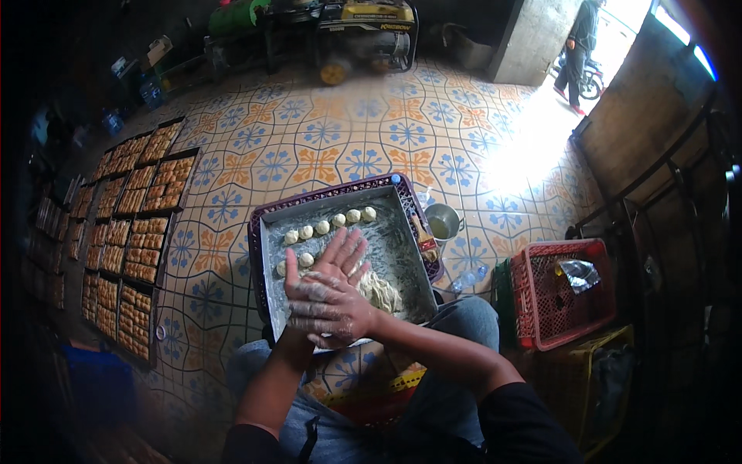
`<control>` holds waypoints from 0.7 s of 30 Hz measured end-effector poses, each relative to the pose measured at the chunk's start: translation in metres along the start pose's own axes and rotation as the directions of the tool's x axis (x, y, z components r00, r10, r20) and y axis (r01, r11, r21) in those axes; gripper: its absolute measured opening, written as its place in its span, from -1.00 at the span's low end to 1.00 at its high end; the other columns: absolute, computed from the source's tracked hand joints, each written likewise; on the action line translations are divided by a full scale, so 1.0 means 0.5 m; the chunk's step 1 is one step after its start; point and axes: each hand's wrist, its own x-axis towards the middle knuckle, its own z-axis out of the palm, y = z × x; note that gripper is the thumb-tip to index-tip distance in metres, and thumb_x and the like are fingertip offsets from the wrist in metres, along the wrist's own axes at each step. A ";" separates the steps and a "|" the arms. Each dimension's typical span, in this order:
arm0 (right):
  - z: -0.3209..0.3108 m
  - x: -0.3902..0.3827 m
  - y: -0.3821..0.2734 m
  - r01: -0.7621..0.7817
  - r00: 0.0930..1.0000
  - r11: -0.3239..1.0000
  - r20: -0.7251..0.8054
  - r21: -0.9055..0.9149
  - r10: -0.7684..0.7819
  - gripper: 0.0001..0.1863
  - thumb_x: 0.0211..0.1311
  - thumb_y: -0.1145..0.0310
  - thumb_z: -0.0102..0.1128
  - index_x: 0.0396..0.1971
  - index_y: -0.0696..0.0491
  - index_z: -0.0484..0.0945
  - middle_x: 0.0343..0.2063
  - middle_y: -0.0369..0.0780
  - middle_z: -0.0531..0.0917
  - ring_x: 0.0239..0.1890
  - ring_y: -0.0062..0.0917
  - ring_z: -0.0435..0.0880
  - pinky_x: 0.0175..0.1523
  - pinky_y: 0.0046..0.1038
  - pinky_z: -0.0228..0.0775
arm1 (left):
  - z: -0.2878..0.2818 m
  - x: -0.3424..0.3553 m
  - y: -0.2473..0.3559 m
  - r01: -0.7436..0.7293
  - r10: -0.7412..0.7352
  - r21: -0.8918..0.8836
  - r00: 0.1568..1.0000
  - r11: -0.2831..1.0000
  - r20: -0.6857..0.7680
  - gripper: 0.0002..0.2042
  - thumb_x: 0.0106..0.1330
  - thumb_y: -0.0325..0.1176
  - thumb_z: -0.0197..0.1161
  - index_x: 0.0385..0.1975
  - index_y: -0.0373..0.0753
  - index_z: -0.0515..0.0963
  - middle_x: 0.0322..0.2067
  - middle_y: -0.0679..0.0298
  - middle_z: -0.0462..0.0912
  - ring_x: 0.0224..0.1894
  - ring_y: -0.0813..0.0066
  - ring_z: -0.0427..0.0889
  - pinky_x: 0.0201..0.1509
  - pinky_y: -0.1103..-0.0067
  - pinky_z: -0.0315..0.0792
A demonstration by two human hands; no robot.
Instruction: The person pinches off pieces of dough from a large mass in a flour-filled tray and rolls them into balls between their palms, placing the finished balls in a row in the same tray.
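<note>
My left hand (pixel 337 259) is raised over a grey metal tray (pixel 398 251), palm showing, fingers stretched out and thumb apart. Across its lower palm and wrist lies my right hand (pixel 340 309), white with flour, its fingers extended to the left. Whether anything is between the palms is hidden. Small round dough balls (pixel 323 227) form a row at the tray's far side, and a few more (pixel 306 260) sit behind my left hand. Just right of my hands rests a larger loose lump of dough (pixel 382 294). Flour streaks the tray floor.
The tray stands on a purple crate (pixel 352 184). To its right are a metal pot (pixel 443 222), a plastic bottle (pixel 469 278) and a red crate (pixel 529 298). Trays of baked buns (pixel 143 251) cover the left floor. A generator (pixel 371 35) stands behind; a person (pixel 580 54) is at the doorway.
</note>
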 end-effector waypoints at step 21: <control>0.002 0.045 -0.054 -0.388 0.921 0.879 -0.100 -0.277 0.376 -0.40 0.08 -0.08 0.27 -0.03 0.11 0.65 -0.03 -0.07 0.68 0.22 -0.06 0.53 0.48 -0.01 0.00 | 0.023 0.013 -0.011 -0.090 0.084 -0.049 0.991 0.995 -0.108 0.05 0.31 0.57 -0.44 0.55 -0.26 -0.05 0.50 0.03 0.10 0.53 0.15 0.12 0.58 0.24 -0.01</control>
